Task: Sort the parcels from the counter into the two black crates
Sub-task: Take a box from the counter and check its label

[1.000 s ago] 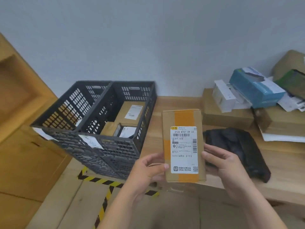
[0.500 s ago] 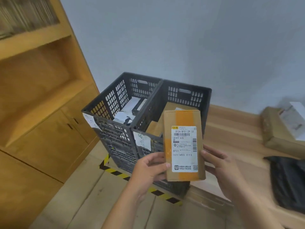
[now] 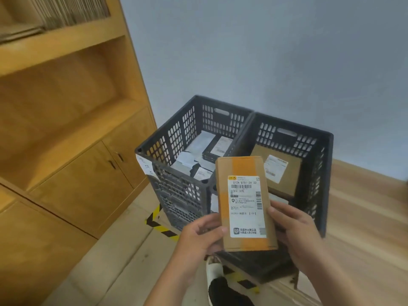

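I hold a small cardboard parcel point(image 3: 244, 202) with orange tape and a white shipping label, upright in front of the two black crates. My left hand point(image 3: 201, 237) grips its lower left edge, thumb on the front. My right hand point(image 3: 293, 230) grips its lower right edge. The left crate point(image 3: 176, 138) holds several dark and white-labelled parcels. In the right crate point(image 3: 318, 164) lies a brown labelled box point(image 3: 280, 171). The parcel hides part of the wall between the crates.
A wooden shelf unit with cupboard doors point(image 3: 88, 173) stands to the left. The wooden counter point(image 3: 364, 217) runs off to the right behind the crates. Yellow-black floor tape point(image 3: 159, 224) marks the ground, and a shoe point(image 3: 220, 283) shows below the parcel.
The view has swung left, so the counter parcels left the frame and the crates now sit centred behind the parcel. Both hands keep the same grip on the parcel.
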